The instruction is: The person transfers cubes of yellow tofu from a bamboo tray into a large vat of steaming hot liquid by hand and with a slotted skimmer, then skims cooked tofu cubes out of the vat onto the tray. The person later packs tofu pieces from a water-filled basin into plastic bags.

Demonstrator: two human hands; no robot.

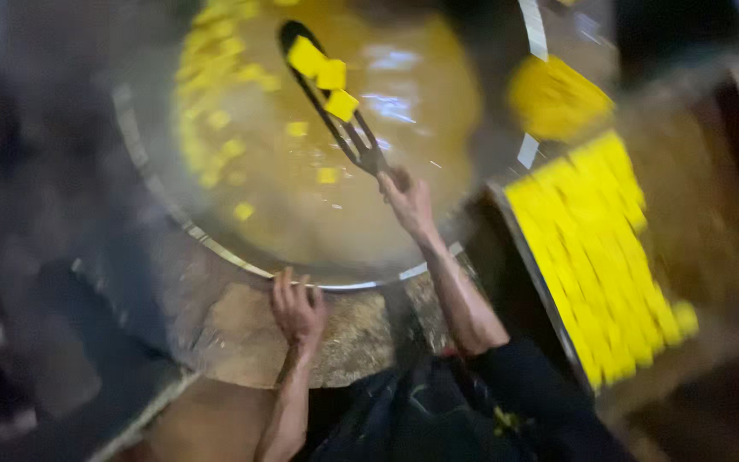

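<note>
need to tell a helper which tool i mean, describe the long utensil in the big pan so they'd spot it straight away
Find the wide round pan full of brown liquid. The right hand holds a long dark spatula slanting over it. It is the only utensil there, carrying three yellow blocks on its blade, while the other pieces float loose.

Dim, motion-blurred view, dark smeared edges, white glare on the liquid (391,107) from overhead light.
</note>
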